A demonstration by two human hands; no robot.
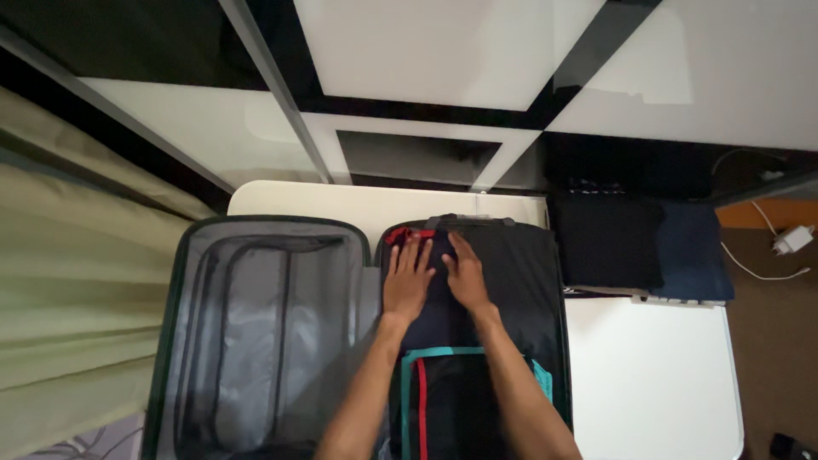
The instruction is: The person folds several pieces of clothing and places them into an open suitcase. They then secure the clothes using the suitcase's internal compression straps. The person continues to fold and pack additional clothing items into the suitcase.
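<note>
Your left hand (407,284) and right hand (465,274) lie flat, fingers spread, gripping nothing, side by side on the dark folded garment (503,281) in the open suitcase's (170,341) right half. The garment's length runs away from you toward the suitcase's far edge.

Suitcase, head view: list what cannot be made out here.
- What lies under the left hand and right hand: both palms cover the dark clothes.
- Near end of the suitcase: cut off by the bottom edge.
- The red item: mostly hidden by the clothes and fingertips.
- The folded dark cloth on the right: too dim to identify.
</note>
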